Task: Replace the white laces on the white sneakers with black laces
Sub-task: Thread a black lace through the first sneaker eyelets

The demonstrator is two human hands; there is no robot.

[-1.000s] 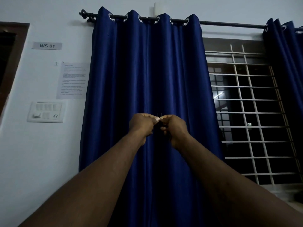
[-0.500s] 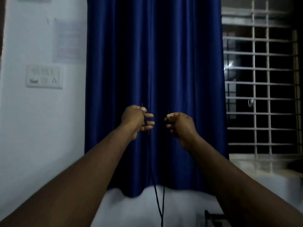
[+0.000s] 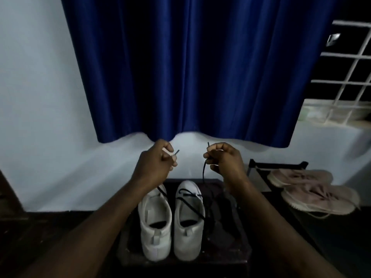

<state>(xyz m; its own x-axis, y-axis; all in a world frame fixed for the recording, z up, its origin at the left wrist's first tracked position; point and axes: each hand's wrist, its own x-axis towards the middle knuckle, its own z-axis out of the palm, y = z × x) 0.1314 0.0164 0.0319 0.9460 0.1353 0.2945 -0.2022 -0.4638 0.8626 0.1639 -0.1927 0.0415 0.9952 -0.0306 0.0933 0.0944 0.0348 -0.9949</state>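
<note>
Two white sneakers stand side by side on a dark stool (image 3: 230,255), heels toward me: the left sneaker (image 3: 155,223) and the right sneaker (image 3: 188,223). A black lace (image 3: 203,173) runs from the shoes up to both hands. My left hand (image 3: 155,164) pinches one lace tip, which sticks out to the right of the fingers. My right hand (image 3: 224,158) pinches the other end, its tip pointing up, with the strand hanging down to the right sneaker. Black lace crosses the right sneaker's front. A dark heap lies on the stool right of the shoes.
A pair of pinkish sneakers (image 3: 313,189) sits on a low dark rack (image 3: 259,165) at the right. A blue curtain (image 3: 190,67) hangs against the pale wall ahead, and a barred window (image 3: 347,77) is at the upper right. Dark floor surrounds the stool.
The view has dropped from the curtain and window down to the stool and sneakers. My hands, held together at first, have moved apart and lower, each keeping a lace end.
</note>
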